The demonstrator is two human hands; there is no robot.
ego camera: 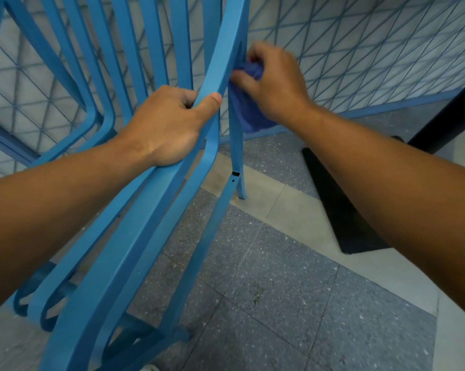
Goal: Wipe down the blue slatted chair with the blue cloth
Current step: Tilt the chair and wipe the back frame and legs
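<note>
Against the outer edge of the blue slatted chair (156, 199), the blue cloth (248, 108) is bunched and gripped in the right hand (277, 81), pressed to the side frame. One slat is clasped by the left hand (164, 127), fingers wrapped round. Wiping of the side rail appears underway; next, a stroke down toward the leg is called for.

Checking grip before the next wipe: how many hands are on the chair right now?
2. The left hand grips a slat of the chair. The right hand holds the cloth against the chair's leg, further back. Its fingertips are partly hidden behind the frame.
</note>
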